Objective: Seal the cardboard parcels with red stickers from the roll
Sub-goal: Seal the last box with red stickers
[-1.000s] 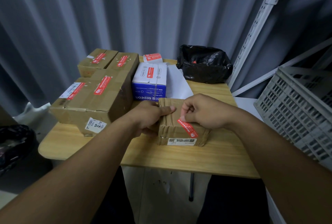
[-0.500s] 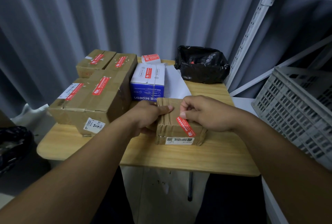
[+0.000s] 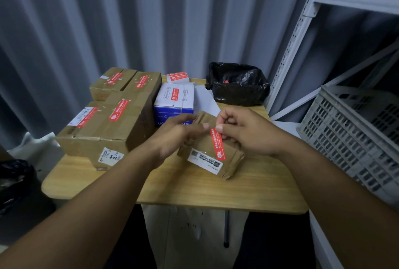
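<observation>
Red sticker (image 3: pixel 218 144) over parcel (image 3: pixel 230 150) edge, apparently

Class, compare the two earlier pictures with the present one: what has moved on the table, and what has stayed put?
The small parcel has been turned and tipped up from lying flat. The right hand still pinches its far edge, thumb on the red sticker. The left hand is blurred in motion at the parcel's left end, its grip unclear. The sealed boxes, sticker roll and black bag stayed.
</observation>
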